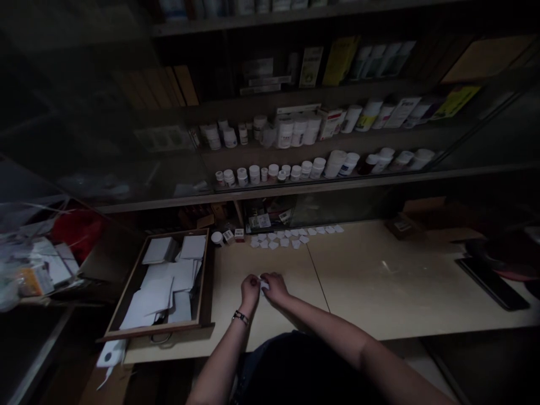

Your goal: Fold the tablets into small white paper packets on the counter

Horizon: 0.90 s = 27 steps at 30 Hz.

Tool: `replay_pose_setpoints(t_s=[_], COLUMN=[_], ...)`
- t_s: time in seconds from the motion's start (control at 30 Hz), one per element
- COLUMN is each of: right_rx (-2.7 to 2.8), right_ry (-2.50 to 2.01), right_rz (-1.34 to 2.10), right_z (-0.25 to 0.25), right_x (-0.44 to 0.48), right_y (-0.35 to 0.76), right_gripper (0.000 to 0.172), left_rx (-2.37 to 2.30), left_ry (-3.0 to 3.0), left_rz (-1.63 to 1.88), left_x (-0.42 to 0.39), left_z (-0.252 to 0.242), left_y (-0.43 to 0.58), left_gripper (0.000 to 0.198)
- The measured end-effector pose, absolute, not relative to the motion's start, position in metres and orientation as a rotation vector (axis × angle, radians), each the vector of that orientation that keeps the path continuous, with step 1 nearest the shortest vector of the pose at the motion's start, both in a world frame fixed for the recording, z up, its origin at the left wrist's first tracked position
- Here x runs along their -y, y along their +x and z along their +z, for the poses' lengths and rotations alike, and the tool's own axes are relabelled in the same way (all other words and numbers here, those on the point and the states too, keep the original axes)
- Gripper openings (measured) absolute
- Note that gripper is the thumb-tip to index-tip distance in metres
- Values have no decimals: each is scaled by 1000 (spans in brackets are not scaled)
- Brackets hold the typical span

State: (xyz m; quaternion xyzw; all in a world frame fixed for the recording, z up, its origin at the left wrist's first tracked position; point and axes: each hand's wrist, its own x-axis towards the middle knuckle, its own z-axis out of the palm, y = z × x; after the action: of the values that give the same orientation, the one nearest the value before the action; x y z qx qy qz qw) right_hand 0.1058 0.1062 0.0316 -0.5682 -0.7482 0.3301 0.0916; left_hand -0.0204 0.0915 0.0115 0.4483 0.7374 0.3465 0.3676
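My left hand (pixel 250 289) and my right hand (pixel 276 288) meet over the pale counter, fingers closed on a small white paper packet (pixel 264 285). Most of that packet is hidden by my fingers. Beyond my hands, several small folded white paper packets (pixel 284 242) lie in rough rows along the back of the counter. To their left stand a white-capped bottle (pixel 217 239) and two small boxes (pixel 239 235). Off to my left, a wooden drawer tray (pixel 206 281) holds stacks of white paper sheets (pixel 157 292).
Shelves of pill bottles (pixel 285 134) and boxes rise behind the counter (pixel 363 281). An open cardboard box (pixel 439 216) sits at the back right, with a dark flat device (pixel 491 283) nearer the front. A red bag (pixel 80 230) and clutter fill the far left.
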Motion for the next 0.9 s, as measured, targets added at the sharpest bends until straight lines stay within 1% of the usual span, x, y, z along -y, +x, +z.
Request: replay_pose_setpoints(t_s=[0.1, 0.13, 0.27, 0.37, 0.43, 0.5, 0.57, 0.67, 0.9], right_rx=[2236, 2248, 2285, 2232, 2178, 2120, 2050, 1946, 1746], right_ry=[-1673, -1663, -1658, -1683, -1702, -1700, -1664, -1575, -1441], right_rz=[934, 922, 938, 1053, 1167, 1274, 1380, 1518, 1550], right_z=[28, 27, 22, 19, 19, 21, 25, 29, 26], right_x=[-109, -111, -122, -130, -135, -140, -144, -148, -147], right_y=[107, 108, 110, 112, 114, 117, 120, 123, 121], right_gripper=[43, 40, 22, 13, 12, 17, 20, 18, 9], left_rx=[-1867, -1850, -1793, -1797, -1758, -1698, -1659, -1639, -1620], left_ry=[1190, 1206, 1219, 1135, 1074, 1033, 998, 962, 860], left_rz=[946, 955, 997, 973, 899, 851, 860, 903, 1032], left_x=[-87, -86, -86, -89, -92, -94, -95, -95, -95], left_z=[12, 12, 9, 9, 9, 11, 12, 13, 11], left_y=[-18, -17, -17, -20, -23, -26, -27, -25, -17], left_gripper=[11, 11, 10, 19, 16, 11, 14, 19, 24])
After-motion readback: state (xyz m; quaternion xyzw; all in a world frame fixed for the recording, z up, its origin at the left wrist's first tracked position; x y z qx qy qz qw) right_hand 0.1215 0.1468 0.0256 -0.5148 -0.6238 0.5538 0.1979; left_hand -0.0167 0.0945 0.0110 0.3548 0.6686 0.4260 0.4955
